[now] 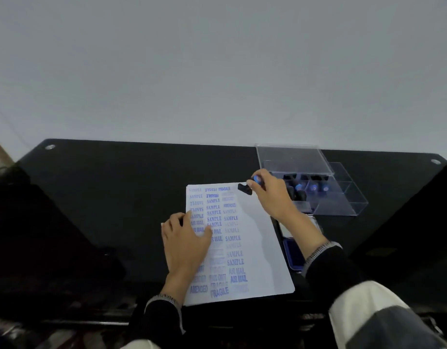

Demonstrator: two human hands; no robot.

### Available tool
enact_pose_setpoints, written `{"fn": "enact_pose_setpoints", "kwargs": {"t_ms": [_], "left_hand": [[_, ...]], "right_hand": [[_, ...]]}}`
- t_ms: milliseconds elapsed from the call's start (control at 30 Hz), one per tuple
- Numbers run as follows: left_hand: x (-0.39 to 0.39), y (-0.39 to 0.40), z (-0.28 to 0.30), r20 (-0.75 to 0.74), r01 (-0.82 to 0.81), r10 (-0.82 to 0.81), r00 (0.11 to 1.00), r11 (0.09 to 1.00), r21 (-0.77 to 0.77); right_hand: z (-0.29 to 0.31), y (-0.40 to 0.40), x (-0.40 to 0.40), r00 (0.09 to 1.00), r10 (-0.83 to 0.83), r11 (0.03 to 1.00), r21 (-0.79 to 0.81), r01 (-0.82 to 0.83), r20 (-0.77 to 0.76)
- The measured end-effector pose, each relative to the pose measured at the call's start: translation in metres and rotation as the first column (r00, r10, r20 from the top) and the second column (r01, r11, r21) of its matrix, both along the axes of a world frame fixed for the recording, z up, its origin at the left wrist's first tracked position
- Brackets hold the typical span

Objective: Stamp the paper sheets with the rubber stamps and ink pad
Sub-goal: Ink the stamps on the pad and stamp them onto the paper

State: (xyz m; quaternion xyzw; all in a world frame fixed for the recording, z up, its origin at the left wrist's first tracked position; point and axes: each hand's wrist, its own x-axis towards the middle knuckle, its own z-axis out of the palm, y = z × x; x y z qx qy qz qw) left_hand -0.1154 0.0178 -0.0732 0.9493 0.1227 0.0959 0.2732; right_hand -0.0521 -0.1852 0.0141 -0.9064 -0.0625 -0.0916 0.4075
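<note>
Left hand [186, 238], fingers flat, presses the paper sheet [252, 248] on the black table [104, 197]. At one o'clock, right hand [269, 195] grips a rubber stamp [245, 188] over the sheet's far corner; ink pad [294, 255] lies at three o'clock.

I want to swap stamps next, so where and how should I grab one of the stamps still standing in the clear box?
Pinch the blue knob of a boxed stamp, coming from above. The stamps stand in the clear box with knobs up and black bases down between dividers, so the top is probably the only free part. The right hand already holds its own stamp by the handle; the left hand rests on the paper.
</note>
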Motion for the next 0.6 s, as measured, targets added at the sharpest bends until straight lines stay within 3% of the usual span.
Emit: {"fn": "enact_pose_setpoints", "kwargs": {"t_ms": [200, 600], "left_hand": [[0.001, 0.000, -0.002, 0.020, -0.001, 0.001, 1.000, 1.000, -0.005], [0.002, -0.001, -0.003, 0.051, -0.007, 0.007, 0.999, 1.000, -0.005]], "right_hand": [[-0.010, -0.004, 0.046, 0.999, -0.041, 0.977, -0.210, 0.038, -0.011], [-0.027, 0.004, 0.052, 0.996, 0.093, 0.936, -0.340, -0.091, -0.012]]}}
